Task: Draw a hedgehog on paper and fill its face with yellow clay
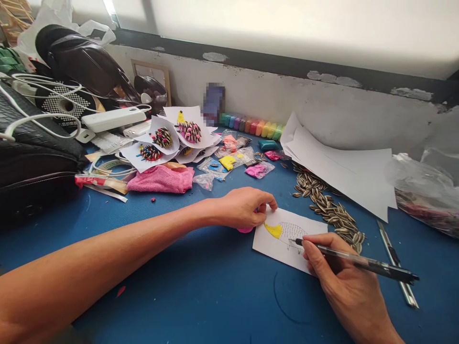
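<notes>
A black pen point(358, 260) sits in my right hand point(346, 282), its tip on the hedgehog drawing. That drawing is on a small white paper card point(268, 248); rows of short dashes fill the body, and yellow clay point(274, 231) covers the head. My left hand point(244, 208) is curled at the card's upper left corner, thumb and index finger down on it. Something pink point(245, 230), like clay, shows partly under this hand. Striped sunflower seeds point(333, 212) lie just beyond the card.
Finished seed hedgehogs on paper point(190, 131) lie at the back, near a pink cloth point(161, 179). Bagged clay point(227, 162) and a row of coloured clay packs point(251, 125) stand behind. White sheets point(333, 162), a utility knife point(390, 248) and a plastic bag point(426, 191) are at right.
</notes>
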Available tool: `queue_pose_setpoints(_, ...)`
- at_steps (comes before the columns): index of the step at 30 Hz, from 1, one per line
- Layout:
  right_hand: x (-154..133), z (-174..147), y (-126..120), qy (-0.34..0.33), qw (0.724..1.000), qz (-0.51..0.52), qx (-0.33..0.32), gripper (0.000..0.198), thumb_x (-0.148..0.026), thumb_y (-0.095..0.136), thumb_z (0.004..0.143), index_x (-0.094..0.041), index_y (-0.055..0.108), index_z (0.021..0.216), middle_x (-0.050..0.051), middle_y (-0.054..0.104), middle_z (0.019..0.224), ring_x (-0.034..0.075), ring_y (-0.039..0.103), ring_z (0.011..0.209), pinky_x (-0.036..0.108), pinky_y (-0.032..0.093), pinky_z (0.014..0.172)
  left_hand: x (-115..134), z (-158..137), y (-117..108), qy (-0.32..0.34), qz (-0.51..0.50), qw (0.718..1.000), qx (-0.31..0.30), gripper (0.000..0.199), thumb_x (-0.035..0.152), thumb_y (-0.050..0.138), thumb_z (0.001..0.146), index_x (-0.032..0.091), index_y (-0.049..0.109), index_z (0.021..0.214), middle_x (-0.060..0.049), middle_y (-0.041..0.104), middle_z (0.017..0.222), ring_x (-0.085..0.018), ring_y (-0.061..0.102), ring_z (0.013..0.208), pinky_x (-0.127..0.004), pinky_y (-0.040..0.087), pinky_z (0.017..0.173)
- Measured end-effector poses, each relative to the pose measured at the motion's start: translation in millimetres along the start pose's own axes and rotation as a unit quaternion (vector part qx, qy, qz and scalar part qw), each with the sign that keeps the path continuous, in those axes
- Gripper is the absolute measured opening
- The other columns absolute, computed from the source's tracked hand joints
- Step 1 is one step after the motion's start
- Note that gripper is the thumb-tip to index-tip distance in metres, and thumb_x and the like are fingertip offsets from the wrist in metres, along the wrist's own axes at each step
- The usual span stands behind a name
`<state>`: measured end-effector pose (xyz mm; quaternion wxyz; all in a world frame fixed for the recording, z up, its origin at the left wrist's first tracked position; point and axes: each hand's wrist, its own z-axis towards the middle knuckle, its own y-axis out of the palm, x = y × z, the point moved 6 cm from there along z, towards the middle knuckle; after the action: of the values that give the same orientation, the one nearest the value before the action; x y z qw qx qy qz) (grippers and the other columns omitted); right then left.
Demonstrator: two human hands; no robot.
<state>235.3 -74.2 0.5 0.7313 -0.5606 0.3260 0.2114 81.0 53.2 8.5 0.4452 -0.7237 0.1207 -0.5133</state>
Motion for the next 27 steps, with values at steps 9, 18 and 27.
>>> queue_pose_setpoints(9, -8, -1, -2, -0.032, 0.999, -0.022, 0.010, 0.022, -0.044, 0.058, 0.088, -0.024, 0.065, 0.082, -0.002, 0.062, 0.062, 0.013, 0.059, 0.051, 0.024, 0.049, 0.046, 2, 0, -1, -0.006, 0.007, 1.000, -0.006, 0.038, 0.012, 0.051, 0.079, 0.020, 0.064, 0.114, 0.000, 0.069, 0.096, -0.012, 0.059, 0.078, -0.021, 0.037, 0.063)
queue_pose_setpoints(18, -14, -2, -6, 0.005, 0.999, -0.003, 0.036, 0.025, -0.048, 0.060, 0.084, -0.025, 0.067, 0.079, -0.001, 0.067, 0.063, 0.016, 0.065, 0.053, 0.025, 0.055, 0.049, 2, 0, -1, -0.008, 0.011, 1.000, -0.002, 0.038, 0.011, 0.051, 0.079, 0.021, 0.065, 0.113, 0.001, 0.069, 0.092, -0.012, 0.058, 0.076, -0.021, 0.037, 0.063)
queue_pose_setpoints(27, -22, -2, -1, -0.018, 0.998, -0.021, 0.058, 0.024, -0.046, 0.059, 0.085, -0.024, 0.067, 0.082, -0.001, 0.066, 0.063, 0.013, 0.062, 0.049, 0.023, 0.052, 0.046, 2, 1, 0, -0.008, 0.004, 1.000, 0.000, 0.039, 0.011, 0.051, 0.078, 0.020, 0.065, 0.113, 0.001, 0.070, 0.093, -0.012, 0.058, 0.076, -0.021, 0.037, 0.063)
